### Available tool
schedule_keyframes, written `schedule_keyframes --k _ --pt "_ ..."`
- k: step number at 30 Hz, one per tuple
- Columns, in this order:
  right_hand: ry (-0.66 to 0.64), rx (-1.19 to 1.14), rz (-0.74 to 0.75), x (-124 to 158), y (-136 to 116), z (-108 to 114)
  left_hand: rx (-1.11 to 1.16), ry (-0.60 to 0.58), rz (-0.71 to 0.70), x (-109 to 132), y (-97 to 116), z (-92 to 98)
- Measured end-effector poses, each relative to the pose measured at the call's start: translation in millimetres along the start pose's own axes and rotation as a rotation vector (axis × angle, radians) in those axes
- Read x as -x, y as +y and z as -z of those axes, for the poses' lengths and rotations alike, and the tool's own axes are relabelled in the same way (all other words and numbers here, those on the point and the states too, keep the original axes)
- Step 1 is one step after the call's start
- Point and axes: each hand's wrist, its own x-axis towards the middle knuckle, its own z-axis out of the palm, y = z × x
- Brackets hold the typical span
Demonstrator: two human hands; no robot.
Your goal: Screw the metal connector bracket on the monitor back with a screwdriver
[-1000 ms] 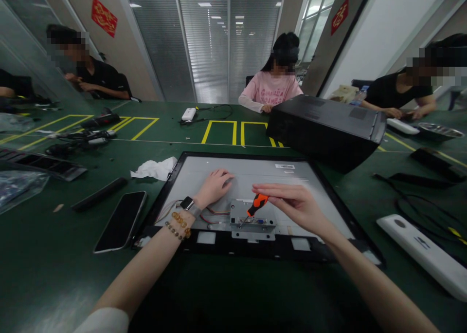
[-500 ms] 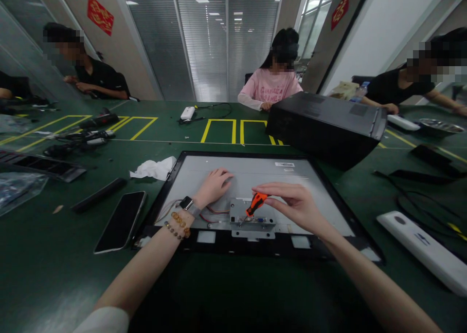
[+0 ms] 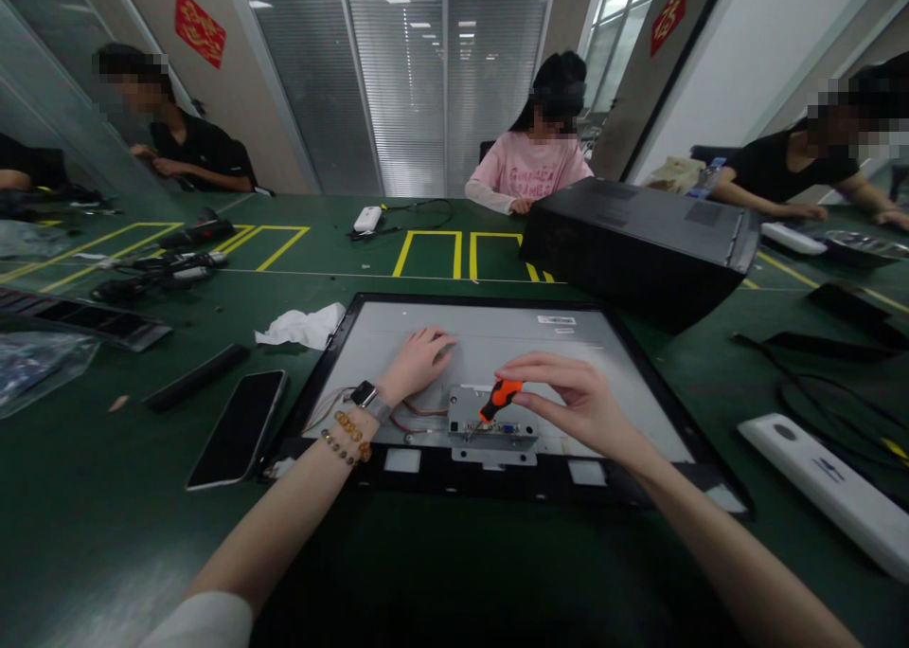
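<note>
A monitor panel (image 3: 639, 364) lies face down on the green table, its grey metal back up inside a black frame. My left hand (image 3: 418, 359) rests flat on the grey back, fingers spread, with a watch and bead bracelets on the wrist. My right hand (image 3: 575, 402) pinches the orange-and-black handle of a small screwdriver (image 3: 497, 400). The screwdriver's tip points down at a small metal board cover (image 3: 490, 427) with a blue connector near the panel's front edge. Red and coloured wires (image 3: 416, 411) run from that cover toward the left.
A black phone (image 3: 238, 428) and a dark bar (image 3: 195, 376) lie left of the panel, with crumpled white paper (image 3: 302, 326) behind them. A black monitor housing (image 3: 639, 245) stands at the back right. A white stand piece (image 3: 830, 477) and cables lie right. Three people sit across the table.
My right hand's fingers have shifted slightly on the screwdriver handle, which stays over the board cover. My left hand has not moved.
</note>
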Motion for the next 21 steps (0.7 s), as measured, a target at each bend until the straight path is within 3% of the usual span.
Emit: schedule_keyframes --k 14,21 --pt "0.003 -0.002 0.039 -1.0 -1.9 -1.3 -0.004 0.000 -0.001 0.1 0.2 0.4" --pt "-0.054 -0.028 0.015 -0.9 -5.8 -0.4 -0.006 -0.002 0.001 0.7 -1.2 -0.9"
